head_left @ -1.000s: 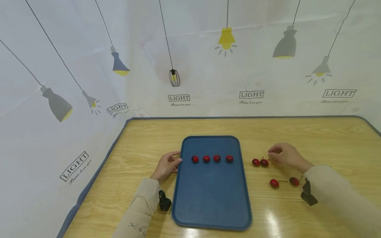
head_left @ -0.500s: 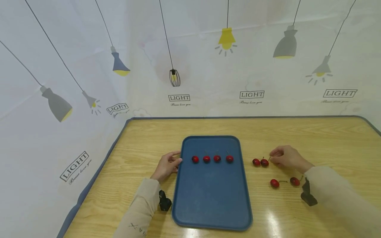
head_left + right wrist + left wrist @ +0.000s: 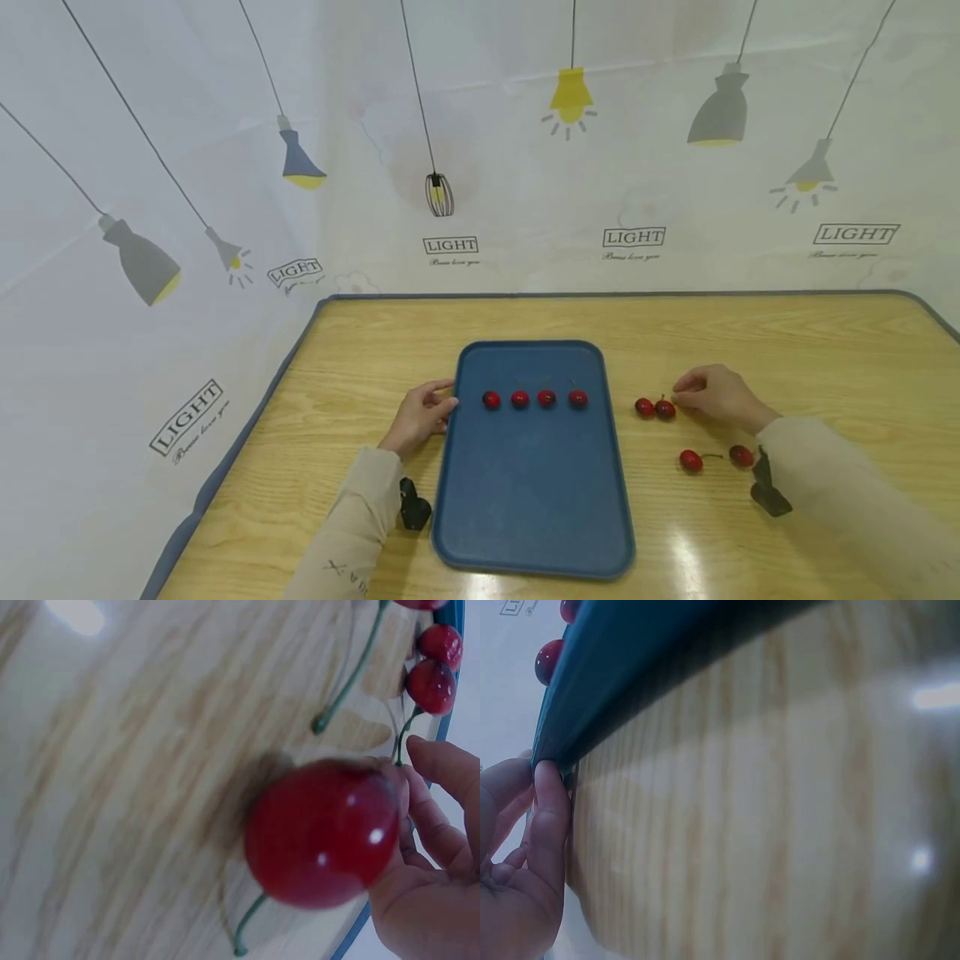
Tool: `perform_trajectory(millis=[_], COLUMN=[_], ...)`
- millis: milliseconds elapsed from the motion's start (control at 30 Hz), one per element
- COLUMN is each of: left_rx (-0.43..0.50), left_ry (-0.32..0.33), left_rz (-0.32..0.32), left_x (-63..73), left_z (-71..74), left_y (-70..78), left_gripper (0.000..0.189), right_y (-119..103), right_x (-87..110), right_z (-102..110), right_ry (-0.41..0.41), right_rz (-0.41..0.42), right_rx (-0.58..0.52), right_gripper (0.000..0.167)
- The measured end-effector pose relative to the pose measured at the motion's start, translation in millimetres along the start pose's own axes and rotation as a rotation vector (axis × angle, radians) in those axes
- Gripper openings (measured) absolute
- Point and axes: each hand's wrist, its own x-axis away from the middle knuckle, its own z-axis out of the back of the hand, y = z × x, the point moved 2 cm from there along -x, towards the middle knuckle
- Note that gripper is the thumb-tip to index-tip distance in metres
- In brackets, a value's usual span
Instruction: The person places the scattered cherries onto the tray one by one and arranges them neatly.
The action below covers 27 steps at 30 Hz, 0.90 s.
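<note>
My left hand (image 3: 418, 421) grips the left rim of a blue tray (image 3: 532, 492), thumb and fingers right at its edge. A row of several red cherries (image 3: 520, 399) lies across the tray's upper part. Right of the tray, two cherries (image 3: 655, 408) sit side by side on the table. My right hand (image 3: 722, 395) is beside them with thumb and forefinger slightly apart. In the right wrist view, the green stem (image 3: 406, 735) of the nearer cherry (image 3: 432, 686) reaches between those fingertips. Another cherry (image 3: 322, 836) looms large under the wrist.
Two more cherries, one with its stem pointing right (image 3: 691, 461) and one beside the right cuff (image 3: 742, 456), lie nearer on the wooden table (image 3: 360, 342). A white wall covering (image 3: 517, 183) printed with lamps stands behind the table.
My right hand has shifted slightly left and its fingertips now overlap the stem of the nearer cherry. The left hand, tray and cherries stay where they were.
</note>
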Motion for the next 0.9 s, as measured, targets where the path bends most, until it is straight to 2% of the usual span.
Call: perform_trajectory(millis=[200, 567, 800, 900], left_rx=[0.007, -0.005, -0.002, 0.008], left_ry=[-0.005, 0.004, 0.015, 0.001], left_rz=[-0.004, 0.012, 0.008, -0.001], left_x=[1.7, 1.1, -0.2, 2.2], left_z=[0.4, -0.2, -0.4, 0.0], left_y=[1.4, 1.2, 0.2, 3.2], left_gripper=[0.041, 0.04, 0.04, 0.041], right_y=[-8.5, -12.9, -15.9, -15.0], right_x=[-2.5, -9.3, -9.6, -10.0], right_z=[-2.4, -6.1, -8.0, -9.0], right_ry=[0.034, 0.027, 0.034, 0.028], right_rz=[0.037, 0.073, 0.078, 0.071], right_rx=[0.035, 0.042, 0.05, 0.044], right_gripper=[0.019, 0.011, 0.009, 0.009])
